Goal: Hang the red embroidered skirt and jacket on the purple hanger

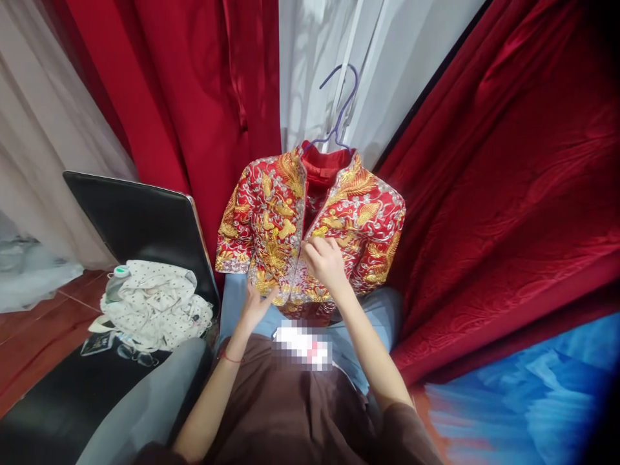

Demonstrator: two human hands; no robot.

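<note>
A short red jacket (276, 223) with gold and silver embroidery hangs on a purple wire hanger (355, 87), its lower part lying over my knees. At the front its edges part in a V at the top and meet lower down. Where they meet, my right hand (323, 261) pinches the jacket's front edge with closed fingers; any small fastener there is hidden. My left hand (256, 305) is at the bottom hem, left of the middle, thumb and fingers around the cloth, with some fingertips hidden. A blurred white patch (303, 344) lies against my brown shirt.
To the left stands a black chair (140, 216) with a crumpled dotted white cloth (159, 300), a bottle (117, 283) and sunglasses (138, 355) by it. Red curtains (508, 194) hang on both sides, with white drapery (314, 58) behind. Blue painted fabric (533, 387) lies at lower right.
</note>
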